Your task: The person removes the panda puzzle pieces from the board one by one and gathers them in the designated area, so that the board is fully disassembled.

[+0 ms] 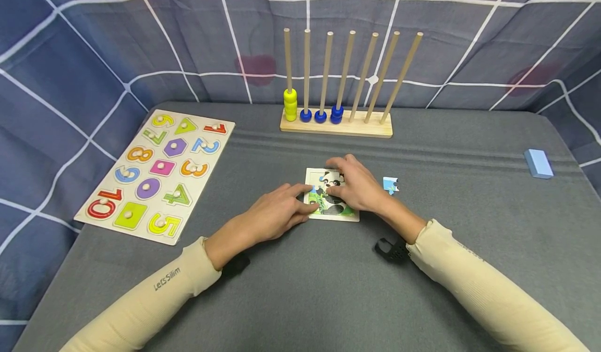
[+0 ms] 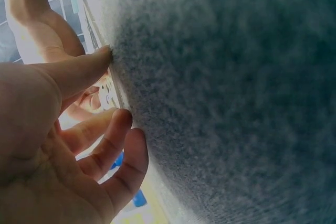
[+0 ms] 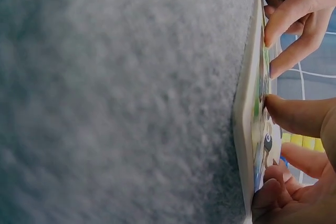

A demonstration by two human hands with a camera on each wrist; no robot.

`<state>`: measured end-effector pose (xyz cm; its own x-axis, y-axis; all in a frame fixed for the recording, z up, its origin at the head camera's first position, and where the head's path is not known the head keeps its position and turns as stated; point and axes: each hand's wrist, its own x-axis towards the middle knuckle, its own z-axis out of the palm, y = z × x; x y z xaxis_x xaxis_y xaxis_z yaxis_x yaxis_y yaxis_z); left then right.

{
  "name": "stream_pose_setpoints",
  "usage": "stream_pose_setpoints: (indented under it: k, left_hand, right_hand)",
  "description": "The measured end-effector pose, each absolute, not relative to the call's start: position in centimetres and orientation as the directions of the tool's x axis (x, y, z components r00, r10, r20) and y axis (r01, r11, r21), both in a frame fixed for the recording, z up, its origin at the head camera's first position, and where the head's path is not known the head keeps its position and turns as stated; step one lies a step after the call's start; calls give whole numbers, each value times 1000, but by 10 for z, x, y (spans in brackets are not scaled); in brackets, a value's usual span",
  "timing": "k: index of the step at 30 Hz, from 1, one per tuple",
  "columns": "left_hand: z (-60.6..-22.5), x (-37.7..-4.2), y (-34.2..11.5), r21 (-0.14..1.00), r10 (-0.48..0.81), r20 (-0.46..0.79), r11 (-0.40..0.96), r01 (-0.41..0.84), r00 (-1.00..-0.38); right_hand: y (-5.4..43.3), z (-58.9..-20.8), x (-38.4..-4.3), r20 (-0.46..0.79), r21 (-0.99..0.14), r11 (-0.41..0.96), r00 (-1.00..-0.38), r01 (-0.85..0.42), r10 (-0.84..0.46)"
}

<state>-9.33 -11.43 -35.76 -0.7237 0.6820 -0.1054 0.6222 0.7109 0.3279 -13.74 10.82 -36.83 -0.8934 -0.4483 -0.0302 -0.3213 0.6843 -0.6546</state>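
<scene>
A small panda jigsaw puzzle (image 1: 331, 209) in a pale wooden frame lies flat on the grey table, between the two hands. At its left side, the left hand (image 1: 277, 211) rests its index fingertip and thumb on the frame edge and the picture. Over the upper right part is the right hand (image 1: 359, 187); its thumb touches the panda picture and its fingers reach the top edge, covering that corner. The right wrist view shows the right thumb (image 3: 299, 116) pressing the puzzle surface. A loose blue puzzle piece (image 1: 391, 185) lies just right of the frame.
A wooden number-and-shape board (image 1: 192, 150) lies at left. Behind the puzzle stands a peg rack (image 1: 361, 128) with yellow and blue beads on several of its upright rods. A light blue block (image 1: 539, 164) sits far right. Grid-patterned cloth (image 1: 188, 34) hangs at the back and sides.
</scene>
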Motion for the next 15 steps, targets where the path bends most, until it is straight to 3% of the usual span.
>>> stream_pose_setpoints:
  k: [10, 15]
  left_hand:
    - [-358, -93, -114, 332, 675, -125, 719, 611, -727]
    - [-358, -93, -114, 328, 673, -124, 721, 610, -729]
  right_hand:
    - [111, -372, -136, 93, -683, 634, -904, -363, -418]
    - [112, -372, -135, 97, -683, 635, -907, -360, -410]
